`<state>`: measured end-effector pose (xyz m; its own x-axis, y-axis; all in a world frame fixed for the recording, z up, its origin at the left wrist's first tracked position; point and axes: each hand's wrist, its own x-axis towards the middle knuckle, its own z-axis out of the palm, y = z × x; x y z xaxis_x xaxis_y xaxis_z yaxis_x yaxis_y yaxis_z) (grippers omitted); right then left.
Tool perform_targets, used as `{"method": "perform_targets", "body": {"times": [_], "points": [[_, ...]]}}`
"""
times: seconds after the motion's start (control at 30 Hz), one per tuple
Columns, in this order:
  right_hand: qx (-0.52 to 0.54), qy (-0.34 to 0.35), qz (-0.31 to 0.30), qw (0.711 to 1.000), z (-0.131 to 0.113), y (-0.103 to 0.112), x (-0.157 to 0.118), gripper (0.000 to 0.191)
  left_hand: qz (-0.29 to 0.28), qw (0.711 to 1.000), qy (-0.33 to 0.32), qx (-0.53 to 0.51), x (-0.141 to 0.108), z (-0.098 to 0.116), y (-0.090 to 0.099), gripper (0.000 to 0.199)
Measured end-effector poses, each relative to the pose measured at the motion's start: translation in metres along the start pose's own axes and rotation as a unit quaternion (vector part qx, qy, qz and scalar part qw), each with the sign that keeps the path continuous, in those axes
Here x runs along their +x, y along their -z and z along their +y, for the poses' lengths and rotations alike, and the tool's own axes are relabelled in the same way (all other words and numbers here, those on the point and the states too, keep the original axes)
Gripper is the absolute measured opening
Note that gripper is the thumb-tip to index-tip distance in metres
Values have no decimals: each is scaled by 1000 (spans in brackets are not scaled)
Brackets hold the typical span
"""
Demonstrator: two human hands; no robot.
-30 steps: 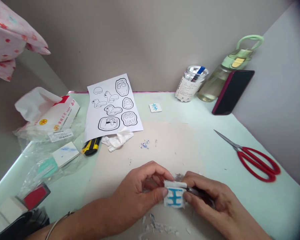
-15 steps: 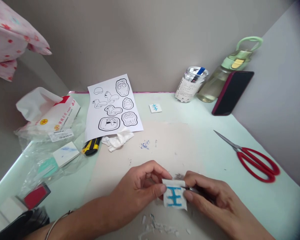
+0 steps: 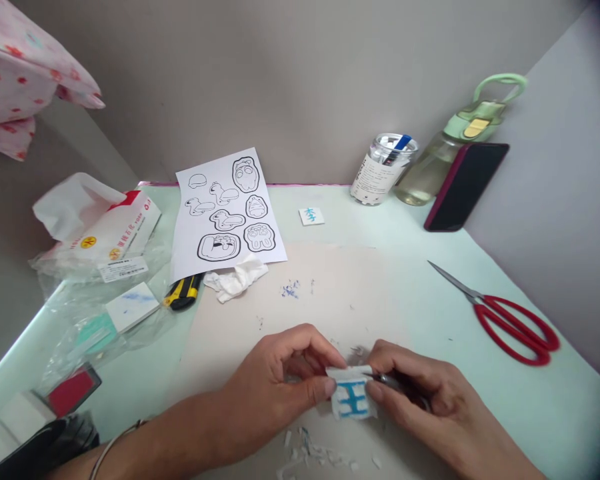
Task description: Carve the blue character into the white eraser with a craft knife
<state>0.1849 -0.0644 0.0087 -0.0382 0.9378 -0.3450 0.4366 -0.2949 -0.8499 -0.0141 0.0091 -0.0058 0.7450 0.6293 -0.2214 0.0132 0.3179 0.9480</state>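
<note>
A small white block [image 3: 351, 399] with a blue carved character is pinched at its left edge by my left hand [image 3: 290, 373]. My right hand [image 3: 420, 393] grips a thin metal carving tool [image 3: 387, 381], its tip at the block's upper right part. The right fingers also touch the block's right side. White shavings [image 3: 320, 453] lie on the mat below the block, and a few dark bits lie just behind it. Farther back sits a small white tile [image 3: 311, 215] with a blue character.
Red-handled scissors [image 3: 515, 327] lie at right, near a phone [image 3: 465, 187], bottle [image 3: 430, 160] and pen jar [image 3: 380, 170]. Left are a printed sheet [image 3: 225, 213], crumpled tissue [image 3: 236, 280], yellow cutter [image 3: 183, 292], tissue pack [image 3: 115, 230] and red ink pad [image 3: 74, 392].
The block has tilted in my fingers, so its top edge shows more and its face looks shorter. Both hands have barely shifted.
</note>
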Motion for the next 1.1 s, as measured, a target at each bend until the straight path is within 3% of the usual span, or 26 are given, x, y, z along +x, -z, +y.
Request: {"method": "perform_targets", "body": {"times": [0.23,0.43,0.87,1.0,1.1], "points": [[-8,21,48,999,-7,-6,-2,22,-24,999,23,9,-2,-5,-5,36],[0,30,52,998,-11,-6,-2,22,-13,999,12,47,-1,-2,-4,32],[-66,56,-10,996,-7,8,0,27,-46,999,16,-18,3,-3,-1,21],[-75,102,-8,992,-4,13,0,29,-6,992,-28,120,2,-3,7,19],[-131,140,9,981,6,15,3,21,28,957,-105,268,2,-4,13,25]]}}
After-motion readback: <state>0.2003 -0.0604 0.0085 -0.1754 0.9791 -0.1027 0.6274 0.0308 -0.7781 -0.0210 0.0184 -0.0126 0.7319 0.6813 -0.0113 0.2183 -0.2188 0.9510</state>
